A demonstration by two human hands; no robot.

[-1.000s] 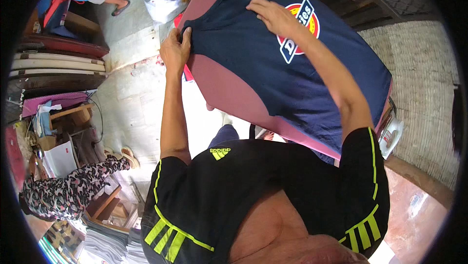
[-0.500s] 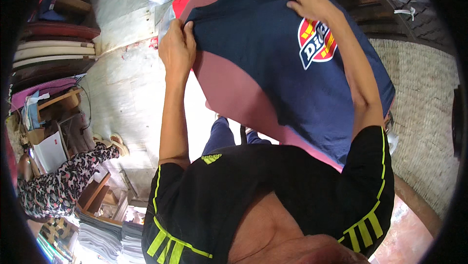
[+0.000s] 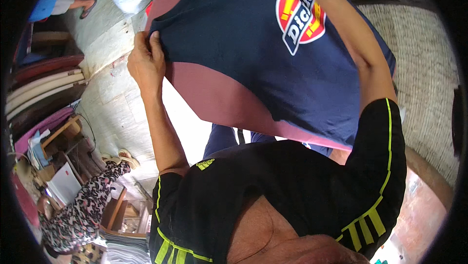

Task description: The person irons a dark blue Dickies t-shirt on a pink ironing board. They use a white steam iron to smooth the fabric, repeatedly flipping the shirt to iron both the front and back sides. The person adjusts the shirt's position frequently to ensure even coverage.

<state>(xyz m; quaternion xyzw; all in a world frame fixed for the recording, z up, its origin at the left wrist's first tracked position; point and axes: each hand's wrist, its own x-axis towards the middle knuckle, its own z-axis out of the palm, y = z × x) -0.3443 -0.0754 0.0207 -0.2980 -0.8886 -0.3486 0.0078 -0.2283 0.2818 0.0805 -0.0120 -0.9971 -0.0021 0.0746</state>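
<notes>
At the far left a person in leopard-print trousers (image 3: pixel 80 205) sits near stacked boards (image 3: pixel 41 81) and a wooden crate (image 3: pixel 119 210). The left hand (image 3: pixel 145 61) pinches the edge of a navy T-shirt (image 3: pixel 243 44) stretched over a maroon board (image 3: pixel 219 98). A round red, yellow and white badge (image 3: pixel 300 15) sits on the shirt's chest. The right forearm (image 3: pixel 351 34) crosses the shirt; its hand is out of view. A woven mat (image 3: pixel 424 69) lies at right.

Red-yellow-white badge (image 3: pixel 301 16) on shirt (image 3: pixel 234 44)

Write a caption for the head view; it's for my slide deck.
Left hand grips a navy T-shirt pulled over a maroon board.
</notes>
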